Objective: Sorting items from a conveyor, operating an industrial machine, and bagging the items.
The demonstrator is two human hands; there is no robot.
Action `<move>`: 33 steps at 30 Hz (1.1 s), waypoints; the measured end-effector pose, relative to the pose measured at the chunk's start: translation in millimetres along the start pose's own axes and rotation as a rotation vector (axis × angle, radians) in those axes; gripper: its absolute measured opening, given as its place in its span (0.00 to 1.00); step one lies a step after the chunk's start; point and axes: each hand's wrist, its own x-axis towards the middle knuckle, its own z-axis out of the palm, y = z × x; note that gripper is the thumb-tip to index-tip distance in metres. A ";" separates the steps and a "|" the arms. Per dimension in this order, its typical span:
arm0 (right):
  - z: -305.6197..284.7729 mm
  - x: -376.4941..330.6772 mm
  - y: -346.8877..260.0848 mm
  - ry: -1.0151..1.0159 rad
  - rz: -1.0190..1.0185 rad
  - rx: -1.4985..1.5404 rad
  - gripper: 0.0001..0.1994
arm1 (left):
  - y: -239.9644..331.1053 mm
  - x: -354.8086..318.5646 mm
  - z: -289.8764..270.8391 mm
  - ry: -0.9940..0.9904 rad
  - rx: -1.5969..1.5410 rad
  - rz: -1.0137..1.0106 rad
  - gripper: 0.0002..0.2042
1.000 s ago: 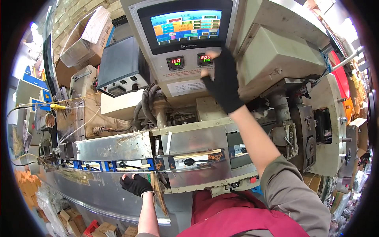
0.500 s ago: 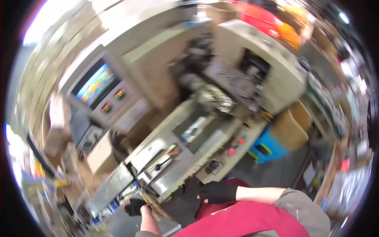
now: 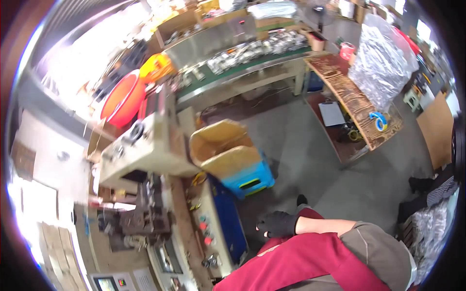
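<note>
My right hand (image 3: 276, 224) wears a black glove and hangs in front of my red apron (image 3: 310, 262), fingers curled, with nothing visible in it. Its bare forearm runs right to an olive sleeve (image 3: 378, 247). The hand is just right of the cream machine's blue side panel (image 3: 225, 223) and its row of red and green buttons (image 3: 204, 233). My left hand is out of the picture.
An open cardboard box (image 3: 225, 148) rests on a blue stool (image 3: 250, 178) by the machine. Beyond lie grey floor, a wooden bench (image 3: 357, 104) with a tape roll (image 3: 378, 121), a large clear bag of shiny parts (image 3: 381, 58), a green-topped table (image 3: 242, 65) and a red basin (image 3: 124, 99). Another person's legs (image 3: 432, 186) show at right.
The view has swung from the machine's screen panel round to the right, onto the floor and benches. My right hand dropped from the panel to my apron; my left hand left the picture.
</note>
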 end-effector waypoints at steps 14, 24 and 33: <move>-183.5 -135.7 328.5 0.309 0.448 0.147 0.16 | 569.6 -23.8 185.9 -1.017 -0.502 0.253 0.11; -301.2 -79.9 524.4 0.300 0.726 0.434 0.18 | 602.1 262.4 401.1 -1.051 0.259 0.866 0.13; -468.8 -47.2 697.9 0.388 0.996 0.383 0.17 | 1095.2 559.5 436.6 -0.260 0.243 0.830 0.21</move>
